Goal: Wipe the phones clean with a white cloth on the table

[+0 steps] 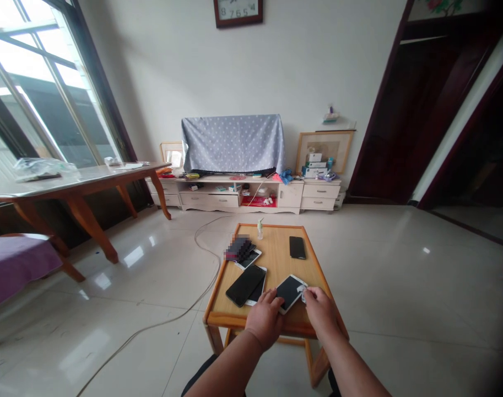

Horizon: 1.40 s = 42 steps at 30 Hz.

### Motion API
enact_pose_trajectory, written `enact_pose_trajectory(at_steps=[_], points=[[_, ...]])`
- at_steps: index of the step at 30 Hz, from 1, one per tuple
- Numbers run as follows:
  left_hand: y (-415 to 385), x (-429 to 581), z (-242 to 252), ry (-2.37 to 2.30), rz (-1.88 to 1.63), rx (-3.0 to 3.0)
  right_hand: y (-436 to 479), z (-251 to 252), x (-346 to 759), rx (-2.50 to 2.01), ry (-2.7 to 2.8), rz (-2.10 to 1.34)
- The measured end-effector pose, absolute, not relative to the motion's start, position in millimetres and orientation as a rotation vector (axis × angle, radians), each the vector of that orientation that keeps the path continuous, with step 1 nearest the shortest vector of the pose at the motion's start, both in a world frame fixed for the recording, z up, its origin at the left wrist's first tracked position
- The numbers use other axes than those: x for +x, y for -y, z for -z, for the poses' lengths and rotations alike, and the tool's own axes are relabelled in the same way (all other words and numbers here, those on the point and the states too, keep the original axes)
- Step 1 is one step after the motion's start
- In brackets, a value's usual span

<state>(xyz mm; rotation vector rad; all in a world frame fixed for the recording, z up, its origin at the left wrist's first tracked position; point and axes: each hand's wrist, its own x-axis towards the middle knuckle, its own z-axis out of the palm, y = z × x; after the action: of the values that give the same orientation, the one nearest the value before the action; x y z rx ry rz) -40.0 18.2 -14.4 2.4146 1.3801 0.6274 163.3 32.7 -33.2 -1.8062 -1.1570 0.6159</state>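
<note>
A white-framed phone with a dark screen lies at the near edge of the small wooden table. My left hand is on its lower left edge, with the fingers bent and close together. In my right hand a small whitish cloth or wipe is pinched, touching the phone's upper right corner. Left of the phone, a black phone overlaps another white-framed one.
A black phone lies at the table's right, a small pump bottle stands at the far edge, and a dark stack rests on a white phone at left. A cable crosses the floor.
</note>
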Motion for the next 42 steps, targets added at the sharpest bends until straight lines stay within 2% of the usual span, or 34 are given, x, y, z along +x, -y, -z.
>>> enact_pose_trajectory(at_steps=[16, 33, 42], points=[[-22.2, -67.4, -0.6, -1.35, -0.555, 2.43, -25.9, 29.0, 159.3, -1.819, 1.224, -0.652], [-25.1, -53.5, 13.3, -1.742, -0.621, 2.325, -28.9, 25.2, 153.3, -1.751, 1.258, -0.653], [-22.8, -63.4, 5.9, -1.816, -0.641, 2.36, -50.0, 18.7, 157.9, -1.804, 1.492, -0.473]])
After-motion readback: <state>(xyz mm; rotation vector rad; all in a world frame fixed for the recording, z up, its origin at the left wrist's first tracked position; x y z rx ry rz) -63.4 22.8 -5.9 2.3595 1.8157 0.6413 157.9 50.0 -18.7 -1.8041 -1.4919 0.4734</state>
